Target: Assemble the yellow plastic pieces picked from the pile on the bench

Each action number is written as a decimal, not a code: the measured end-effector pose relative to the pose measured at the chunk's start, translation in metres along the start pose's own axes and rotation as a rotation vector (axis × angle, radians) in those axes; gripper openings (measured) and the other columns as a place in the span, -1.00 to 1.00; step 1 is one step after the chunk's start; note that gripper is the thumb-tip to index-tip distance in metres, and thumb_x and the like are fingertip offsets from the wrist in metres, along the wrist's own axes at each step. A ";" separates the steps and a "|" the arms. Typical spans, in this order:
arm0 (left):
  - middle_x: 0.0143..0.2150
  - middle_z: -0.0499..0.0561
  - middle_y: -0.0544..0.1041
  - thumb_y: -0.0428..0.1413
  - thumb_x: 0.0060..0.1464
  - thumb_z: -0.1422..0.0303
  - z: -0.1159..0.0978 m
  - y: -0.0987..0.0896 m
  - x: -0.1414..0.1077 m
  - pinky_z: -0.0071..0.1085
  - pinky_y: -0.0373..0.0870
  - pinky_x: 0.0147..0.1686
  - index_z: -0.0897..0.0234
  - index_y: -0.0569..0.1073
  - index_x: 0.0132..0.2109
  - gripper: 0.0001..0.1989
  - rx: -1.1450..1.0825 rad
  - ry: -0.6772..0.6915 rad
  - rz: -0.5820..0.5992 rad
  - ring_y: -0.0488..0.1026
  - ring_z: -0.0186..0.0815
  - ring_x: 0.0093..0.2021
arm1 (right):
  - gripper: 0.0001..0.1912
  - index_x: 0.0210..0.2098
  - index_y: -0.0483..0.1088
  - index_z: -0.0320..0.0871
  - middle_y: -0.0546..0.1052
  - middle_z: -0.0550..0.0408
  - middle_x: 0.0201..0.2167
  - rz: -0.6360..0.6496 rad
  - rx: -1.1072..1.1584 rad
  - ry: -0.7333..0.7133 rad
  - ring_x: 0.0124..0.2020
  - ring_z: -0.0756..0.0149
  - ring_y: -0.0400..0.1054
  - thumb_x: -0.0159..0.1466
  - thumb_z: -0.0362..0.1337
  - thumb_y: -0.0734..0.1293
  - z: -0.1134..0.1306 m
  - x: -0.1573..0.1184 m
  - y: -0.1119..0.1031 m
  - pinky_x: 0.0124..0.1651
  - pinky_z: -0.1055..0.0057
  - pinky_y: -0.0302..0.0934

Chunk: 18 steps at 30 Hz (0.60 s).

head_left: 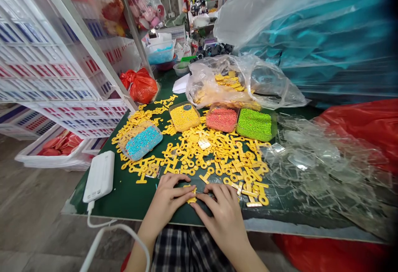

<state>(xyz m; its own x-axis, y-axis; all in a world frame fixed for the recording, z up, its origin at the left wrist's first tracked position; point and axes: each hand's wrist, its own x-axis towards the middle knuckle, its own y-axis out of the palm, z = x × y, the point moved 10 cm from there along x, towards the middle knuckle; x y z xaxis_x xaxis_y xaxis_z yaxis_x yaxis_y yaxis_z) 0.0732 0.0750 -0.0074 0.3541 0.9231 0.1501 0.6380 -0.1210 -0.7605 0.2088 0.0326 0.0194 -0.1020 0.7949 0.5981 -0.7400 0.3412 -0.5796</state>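
My left hand (164,199) and my right hand (220,214) rest near the front edge of a dark green table mat (130,199). Their fingertips meet on a small yellow plastic piece (191,193). Many loose yellow plastic pieces (217,158), some ring-shaped and some T-shaped, lie scattered just beyond my fingers. Behind them stand shallow trays of beads: blue (142,141), yellow (184,116), coral (222,119) and green (254,125). A clear plastic bag (245,81) holding yellow pieces lies further back.
A white power bank (98,176) with a white cable sits at the mat's left edge. Clear plastic sheets (314,168) are heaped on the right. White stacked drawers (46,60) stand at left, with a red plastic bag (139,85) beside them. The floor lies beyond the left edge.
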 end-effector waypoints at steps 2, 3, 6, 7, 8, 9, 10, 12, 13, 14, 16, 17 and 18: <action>-0.03 -0.02 0.57 0.12 0.19 0.12 0.000 0.001 0.000 -0.19 0.34 -0.02 -0.08 0.61 -0.08 -0.77 0.000 0.000 0.013 0.37 -0.16 -0.05 | -0.69 -0.32 0.47 -0.09 0.43 0.09 -0.37 0.001 0.001 0.000 -0.28 0.27 0.27 0.42 -0.14 0.17 0.000 0.001 0.000 -0.09 0.26 0.03; -0.03 -0.02 0.58 0.12 0.19 0.12 0.000 0.001 0.001 -0.19 0.34 -0.03 -0.08 0.61 -0.08 -0.77 -0.004 -0.001 0.016 0.38 -0.16 -0.05 | -0.69 -0.33 0.46 -0.09 0.42 0.09 -0.37 0.003 0.000 -0.002 -0.28 0.27 0.27 0.43 -0.15 0.17 0.000 0.001 0.000 -0.09 0.26 0.03; -0.04 -0.01 0.58 0.10 0.21 0.14 0.001 -0.001 0.002 -0.18 0.34 0.00 -0.06 0.60 -0.07 -0.77 -0.032 -0.014 -0.013 0.39 -0.17 -0.05 | -0.69 -0.33 0.45 -0.10 0.42 0.09 -0.36 0.014 -0.006 -0.009 -0.28 0.27 0.27 0.43 -0.15 0.17 0.000 0.001 0.000 -0.11 0.27 0.03; -0.06 0.00 0.58 0.09 0.22 0.14 0.002 -0.003 0.002 -0.18 0.34 0.01 -0.05 0.61 -0.07 -0.76 -0.045 -0.019 -0.033 0.39 -0.17 -0.04 | -0.69 -0.34 0.45 -0.10 0.42 0.09 -0.36 0.018 -0.009 -0.012 -0.28 0.27 0.27 0.42 -0.15 0.17 0.001 0.001 0.000 -0.11 0.27 0.03; -0.07 0.00 0.58 0.09 0.22 0.14 0.003 -0.004 0.002 -0.18 0.34 0.02 -0.03 0.61 -0.07 -0.76 -0.056 -0.025 -0.052 0.40 -0.17 -0.04 | -0.69 -0.34 0.44 -0.10 0.42 0.09 -0.36 0.023 -0.011 -0.013 -0.28 0.26 0.26 0.42 -0.15 0.17 0.001 0.001 0.000 -0.11 0.26 0.03; -0.08 0.01 0.58 0.09 0.22 0.14 0.004 -0.005 0.002 -0.18 0.34 0.02 -0.02 0.61 -0.07 -0.76 -0.064 -0.028 -0.066 0.40 -0.17 -0.03 | -0.69 -0.34 0.44 -0.11 0.42 0.09 -0.36 0.028 -0.012 -0.013 -0.28 0.26 0.26 0.42 -0.15 0.17 0.001 0.001 0.001 -0.11 0.26 0.03; -0.08 0.01 0.58 0.09 0.22 0.13 0.004 -0.005 0.002 -0.18 0.35 0.02 -0.02 0.61 -0.08 -0.76 -0.067 -0.031 -0.074 0.40 -0.17 -0.03 | -0.70 -0.34 0.44 -0.11 0.42 0.09 -0.37 0.033 -0.013 -0.014 -0.29 0.26 0.26 0.42 -0.15 0.18 0.001 0.001 0.001 -0.11 0.26 0.03; -0.08 0.01 0.58 0.09 0.21 0.12 0.004 -0.005 0.001 -0.17 0.35 0.01 -0.03 0.61 -0.08 -0.76 -0.062 -0.033 -0.079 0.40 -0.17 -0.04 | -0.72 -0.34 0.43 -0.11 0.41 0.09 -0.37 0.042 -0.015 -0.018 -0.30 0.26 0.25 0.42 -0.17 0.18 0.002 0.001 0.001 -0.12 0.26 0.03; -0.08 0.01 0.58 0.09 0.21 0.11 0.003 -0.005 0.001 -0.17 0.35 0.00 -0.04 0.61 -0.08 -0.76 -0.057 -0.033 -0.082 0.40 -0.16 -0.04 | -0.73 -0.34 0.43 -0.11 0.41 0.08 -0.37 0.047 -0.017 -0.022 -0.30 0.26 0.25 0.41 -0.19 0.19 0.002 0.001 0.002 -0.12 0.25 0.04; -0.08 0.01 0.58 0.09 0.21 0.11 0.002 -0.005 0.001 -0.17 0.35 0.01 -0.04 0.61 -0.08 -0.75 -0.052 -0.032 -0.083 0.40 -0.16 -0.04 | -0.75 -0.33 0.43 -0.12 0.41 0.08 -0.37 0.053 -0.019 -0.029 -0.30 0.26 0.25 0.41 -0.20 0.20 0.003 0.002 0.002 -0.13 0.25 0.05; -0.08 0.01 0.58 0.08 0.22 0.12 0.000 -0.006 0.002 -0.18 0.35 0.01 -0.04 0.62 -0.09 -0.75 -0.042 -0.026 -0.082 0.41 -0.17 -0.03 | -0.79 -0.30 0.43 -0.13 0.41 0.07 -0.37 0.050 -0.016 -0.042 -0.30 0.25 0.26 0.40 -0.24 0.21 0.005 0.003 0.000 -0.14 0.25 0.07; -0.08 0.01 0.58 0.08 0.23 0.13 -0.002 -0.006 0.002 -0.18 0.35 0.02 -0.04 0.62 -0.10 -0.76 -0.031 -0.019 -0.075 0.41 -0.17 -0.02 | -0.82 -0.28 0.43 -0.13 0.42 0.06 -0.37 0.042 -0.003 -0.046 -0.30 0.25 0.26 0.39 -0.26 0.21 0.006 0.004 -0.002 -0.15 0.25 0.09; -0.07 0.00 0.57 0.09 0.23 0.14 -0.003 -0.005 0.003 -0.19 0.35 0.02 -0.04 0.62 -0.10 -0.77 -0.014 -0.008 -0.061 0.41 -0.17 -0.02 | -0.84 -0.26 0.42 -0.14 0.42 0.06 -0.37 0.032 0.021 -0.043 -0.30 0.25 0.27 0.38 -0.28 0.22 0.006 0.004 -0.005 -0.17 0.26 0.11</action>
<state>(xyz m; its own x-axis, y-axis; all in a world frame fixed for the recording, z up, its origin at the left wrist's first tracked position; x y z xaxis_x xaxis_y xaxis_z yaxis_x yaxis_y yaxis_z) 0.0732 0.0772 -0.0006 0.3091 0.9316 0.1911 0.6677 -0.0695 -0.7412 0.2077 0.0314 0.0283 -0.1540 0.7825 0.6033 -0.7495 0.3053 -0.5873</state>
